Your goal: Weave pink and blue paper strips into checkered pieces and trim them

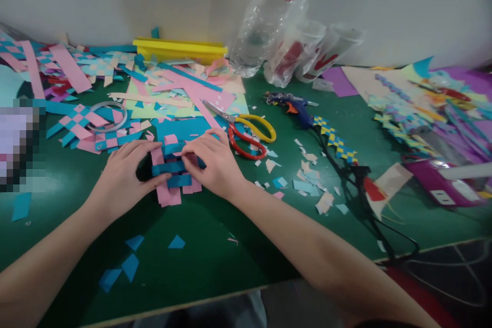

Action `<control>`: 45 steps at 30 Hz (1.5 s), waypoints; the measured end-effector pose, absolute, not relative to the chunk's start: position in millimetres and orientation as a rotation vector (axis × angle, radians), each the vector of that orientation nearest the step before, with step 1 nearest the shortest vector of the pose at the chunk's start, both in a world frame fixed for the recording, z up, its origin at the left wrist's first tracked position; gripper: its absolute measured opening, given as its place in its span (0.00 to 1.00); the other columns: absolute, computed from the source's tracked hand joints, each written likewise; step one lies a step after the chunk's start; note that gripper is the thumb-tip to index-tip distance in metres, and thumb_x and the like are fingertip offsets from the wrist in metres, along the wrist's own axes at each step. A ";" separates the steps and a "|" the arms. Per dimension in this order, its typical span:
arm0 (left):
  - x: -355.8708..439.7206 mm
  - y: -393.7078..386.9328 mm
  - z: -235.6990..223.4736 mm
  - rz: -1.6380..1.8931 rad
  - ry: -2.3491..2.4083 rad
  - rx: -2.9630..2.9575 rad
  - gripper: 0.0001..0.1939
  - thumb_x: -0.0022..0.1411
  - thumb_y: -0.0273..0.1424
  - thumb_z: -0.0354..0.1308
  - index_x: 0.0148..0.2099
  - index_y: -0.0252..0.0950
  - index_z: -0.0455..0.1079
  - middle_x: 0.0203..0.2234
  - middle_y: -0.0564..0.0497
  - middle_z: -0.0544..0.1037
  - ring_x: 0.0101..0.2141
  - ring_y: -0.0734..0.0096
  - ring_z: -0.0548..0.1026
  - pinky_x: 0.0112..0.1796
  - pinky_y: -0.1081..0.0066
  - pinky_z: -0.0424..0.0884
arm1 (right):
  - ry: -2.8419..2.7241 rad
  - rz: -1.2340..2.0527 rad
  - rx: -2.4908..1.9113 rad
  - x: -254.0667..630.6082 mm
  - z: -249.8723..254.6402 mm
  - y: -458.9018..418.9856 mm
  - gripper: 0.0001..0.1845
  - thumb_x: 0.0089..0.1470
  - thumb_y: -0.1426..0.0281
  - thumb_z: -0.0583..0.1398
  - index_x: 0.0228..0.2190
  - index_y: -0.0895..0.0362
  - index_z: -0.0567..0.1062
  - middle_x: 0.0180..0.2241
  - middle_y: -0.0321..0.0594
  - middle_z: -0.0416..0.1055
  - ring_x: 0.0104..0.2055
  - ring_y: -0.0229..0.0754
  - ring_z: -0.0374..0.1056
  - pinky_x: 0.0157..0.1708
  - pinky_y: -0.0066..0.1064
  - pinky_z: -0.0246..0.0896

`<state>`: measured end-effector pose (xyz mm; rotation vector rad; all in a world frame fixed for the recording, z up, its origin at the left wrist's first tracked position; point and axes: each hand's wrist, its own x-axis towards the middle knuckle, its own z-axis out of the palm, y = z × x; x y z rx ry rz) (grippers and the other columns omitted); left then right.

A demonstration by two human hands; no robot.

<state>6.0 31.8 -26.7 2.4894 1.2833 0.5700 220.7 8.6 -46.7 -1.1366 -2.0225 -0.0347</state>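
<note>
A small woven piece of pink and blue paper strips (177, 180) lies on the green table between my hands. My left hand (126, 171) grips its left edge, with the thumb on a blue strip and the fingers behind a pink one. My right hand (213, 161) pinches at the blue strips on the upper right side of the weave. Its fingertips partly hide the strip ends there. Behind the weave lies a flat blue paper sheet (169, 125). Scissors (246, 130) with one yellow and one red handle rest just beyond my right hand.
A blue glue gun (295, 110) with a black cord lies right of the scissors. Paper scraps (311, 187) are scattered nearby. Roll of tape (107, 115) and woven pieces are at left. Wrapped plastic cups (295, 51) stand against the wall. A purple stapler-like object (442, 182) sits right.
</note>
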 end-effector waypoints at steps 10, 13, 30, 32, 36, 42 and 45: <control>3.8 34.9 -36.3 0.570 1.287 2.533 0.23 0.59 0.47 0.60 0.54 0.46 0.67 0.49 0.46 0.74 0.53 0.49 0.70 0.53 0.50 0.64 | -2.150 0.016 -1.104 219.6 -42.3 7.1 0.09 0.60 0.72 0.56 0.30 0.52 0.74 0.38 0.33 0.78 0.42 0.39 0.70 0.57 0.42 0.48; 3.6 35.2 -37.2 0.568 1.281 2.552 0.23 0.59 0.46 0.60 0.55 0.45 0.67 0.49 0.45 0.74 0.53 0.49 0.69 0.52 0.50 0.64 | -2.149 0.011 -1.077 219.4 -43.4 6.8 0.09 0.61 0.71 0.55 0.30 0.52 0.74 0.37 0.32 0.79 0.43 0.39 0.70 0.58 0.41 0.47; 3.9 33.1 -32.9 0.520 1.310 2.593 0.20 0.63 0.38 0.59 0.55 0.38 0.65 0.50 0.43 0.73 0.52 0.51 0.69 0.52 0.53 0.63 | -2.222 -0.019 -0.882 218.6 -43.4 3.9 0.07 0.57 0.72 0.57 0.29 0.52 0.73 0.34 0.30 0.78 0.41 0.38 0.68 0.58 0.41 0.47; 3.6 33.3 -33.9 0.515 1.322 2.597 0.19 0.63 0.37 0.58 0.55 0.39 0.65 0.50 0.44 0.73 0.52 0.52 0.69 0.51 0.53 0.64 | -2.216 -0.005 -0.852 218.3 -42.8 3.6 0.06 0.56 0.73 0.57 0.29 0.52 0.72 0.34 0.30 0.77 0.41 0.37 0.68 0.59 0.41 0.47; 4.3 33.2 -35.5 0.549 1.299 2.590 0.21 0.64 0.41 0.57 0.56 0.40 0.64 0.51 0.43 0.72 0.54 0.51 0.68 0.52 0.52 0.65 | -2.113 -0.010 -0.894 217.9 -42.1 4.9 0.06 0.56 0.73 0.57 0.28 0.52 0.71 0.33 0.31 0.77 0.39 0.37 0.70 0.59 0.42 0.49; 5.7 32.6 -35.9 0.666 1.204 2.569 0.25 0.63 0.45 0.56 0.58 0.40 0.61 0.56 0.42 0.67 0.57 0.49 0.65 0.56 0.50 0.62 | -1.946 0.066 -1.031 219.1 -40.0 6.0 0.06 0.55 0.75 0.56 0.28 0.52 0.69 0.32 0.32 0.78 0.38 0.38 0.72 0.57 0.42 0.53; 6.2 31.0 -33.4 0.694 1.142 2.586 0.25 0.63 0.45 0.57 0.59 0.42 0.61 0.56 0.43 0.67 0.57 0.49 0.65 0.56 0.51 0.62 | -2.004 0.068 -0.975 218.9 -40.3 5.3 0.06 0.55 0.74 0.57 0.28 0.52 0.69 0.32 0.31 0.78 0.38 0.38 0.72 0.57 0.42 0.52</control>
